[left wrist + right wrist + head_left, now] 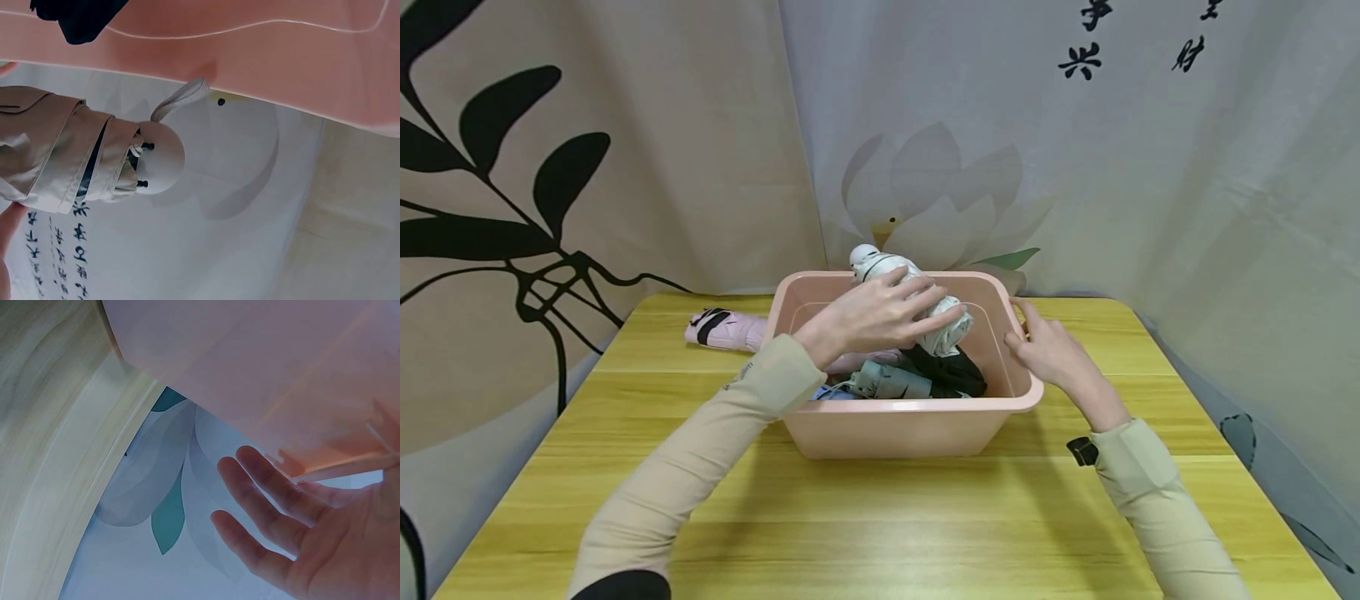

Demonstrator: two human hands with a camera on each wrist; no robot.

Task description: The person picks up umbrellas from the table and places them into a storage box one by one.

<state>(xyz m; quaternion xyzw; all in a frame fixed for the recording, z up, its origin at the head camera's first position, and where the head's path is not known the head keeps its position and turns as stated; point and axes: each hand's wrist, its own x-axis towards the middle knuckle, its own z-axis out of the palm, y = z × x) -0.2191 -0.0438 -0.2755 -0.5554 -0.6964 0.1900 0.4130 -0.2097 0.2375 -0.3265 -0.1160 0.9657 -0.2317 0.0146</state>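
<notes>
My left hand [887, 312] holds a folded white umbrella [951, 329] over the pink plastic bin [902, 406]. The umbrella lies at a slant, its rounded handle up by the bin's far rim. In the left wrist view the umbrella's pale handle end [162, 156] shows a wrist loop [181, 97]. My right hand [1052, 350] holds the bin's right rim between thumb and forefinger; in the right wrist view the other fingers [262, 506] spread loosely outside the wall. Inside the bin lie a grey-blue folded umbrella [891, 382], a black folded bundle [955, 371] and a pinkish one, partly hidden.
On the table [880, 525], left of the bin, lies a folded pink umbrella [730, 329] with a black band. A printed curtain [715, 167] hangs right behind the table's far edge.
</notes>
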